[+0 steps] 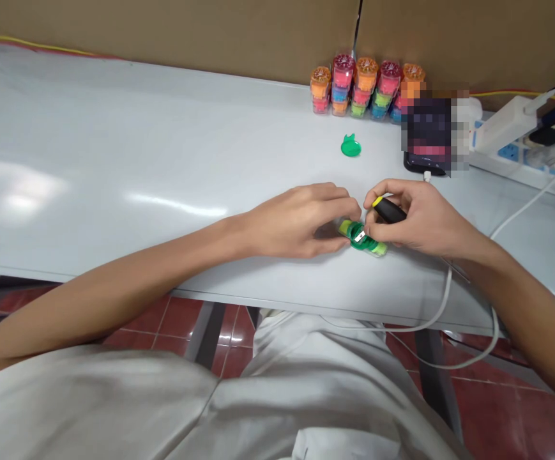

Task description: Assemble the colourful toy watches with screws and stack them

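Note:
A small green and yellow plastic toy [362, 237] with a metal blade, like a pencil sharpener, lies on the white table [138, 191] near its front edge. My left hand [301, 220] pinches its left end with curled fingers. My right hand [416, 217] is closed round a screwdriver with a black and yellow handle [388, 209], its tip down on the toy's green middle. A loose green lid [350, 147] lies farther back on the table.
Stacks of coloured plastic toys [363, 86] stand by the cardboard back wall. A phone [425, 160] on a white cable lies right of them. A power strip with chargers [521, 137] sits at the far right. White cables hang over the table's front edge.

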The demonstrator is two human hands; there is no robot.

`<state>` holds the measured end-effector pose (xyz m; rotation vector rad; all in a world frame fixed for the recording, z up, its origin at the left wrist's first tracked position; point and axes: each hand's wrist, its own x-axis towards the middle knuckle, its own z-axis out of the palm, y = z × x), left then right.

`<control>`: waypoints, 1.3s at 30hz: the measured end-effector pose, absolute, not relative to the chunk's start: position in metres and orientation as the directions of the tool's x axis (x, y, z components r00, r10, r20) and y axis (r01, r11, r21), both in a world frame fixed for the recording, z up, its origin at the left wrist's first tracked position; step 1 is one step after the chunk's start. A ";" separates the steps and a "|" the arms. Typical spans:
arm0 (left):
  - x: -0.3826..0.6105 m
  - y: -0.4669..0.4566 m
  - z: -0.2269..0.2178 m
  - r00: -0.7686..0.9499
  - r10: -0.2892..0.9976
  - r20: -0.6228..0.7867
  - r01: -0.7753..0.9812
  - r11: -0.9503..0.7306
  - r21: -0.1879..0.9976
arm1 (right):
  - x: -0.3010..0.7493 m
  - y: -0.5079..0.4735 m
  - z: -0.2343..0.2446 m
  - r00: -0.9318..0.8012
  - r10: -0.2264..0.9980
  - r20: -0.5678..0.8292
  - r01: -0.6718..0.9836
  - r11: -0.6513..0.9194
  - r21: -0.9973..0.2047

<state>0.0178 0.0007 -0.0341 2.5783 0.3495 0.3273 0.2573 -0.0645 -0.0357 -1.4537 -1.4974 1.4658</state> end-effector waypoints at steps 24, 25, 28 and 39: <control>0.019 0.000 -0.043 0.958 0.058 0.282 0.007 -0.984 0.180 | 0.257 -0.069 -0.037 -0.164 0.976 -0.146 0.510 -0.043 -0.859; 0.019 0.000 -0.043 0.958 0.057 0.281 0.007 -0.985 0.173 | 0.257 -0.069 -0.038 -0.165 0.976 -0.142 0.509 -0.039 -0.860; 0.019 0.000 -0.043 0.957 0.053 0.286 -0.001 -0.983 0.184 | 0.256 -0.069 -0.038 -0.188 0.968 -0.164 0.465 -0.059 -0.883; 0.019 -0.001 -0.043 0.966 0.101 0.237 0.029 -0.956 0.290 | 0.259 -0.068 -0.031 -0.221 0.958 -0.181 0.489 -0.052 -0.871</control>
